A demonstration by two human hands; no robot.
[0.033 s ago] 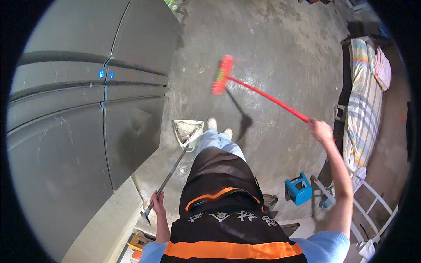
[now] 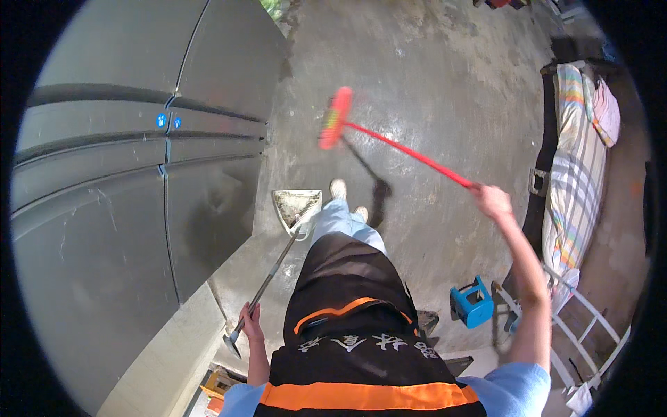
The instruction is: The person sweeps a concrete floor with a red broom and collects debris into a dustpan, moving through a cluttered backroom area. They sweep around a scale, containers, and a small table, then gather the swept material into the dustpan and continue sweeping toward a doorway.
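Note:
My right hand (image 2: 492,201) is closed around the upper end of a red broom handle. The broom (image 2: 410,150) reaches away to the left, and its red head, slightly blurred, is over the grey concrete floor ahead of my feet. My left hand (image 2: 251,322) grips the grey handle of a long-handled dustpan (image 2: 276,265) near its top end. The dustpan's pale, dirt-stained scoop (image 2: 297,202) rests on the floor just left of my shoes. Fingers hide part of both handles.
Tall dark grey cabinet doors (image 2: 90,229) line the left side. At right lie a bed with a striped cover (image 2: 573,167) and a white metal ladder-like frame (image 2: 587,326). A small blue stool (image 2: 472,303) stands on the floor (image 2: 445,83) near my right side.
The broom has swung left across the floor, and my right hand has moved left with it. My left hand and the dustpan have stayed almost where they were.

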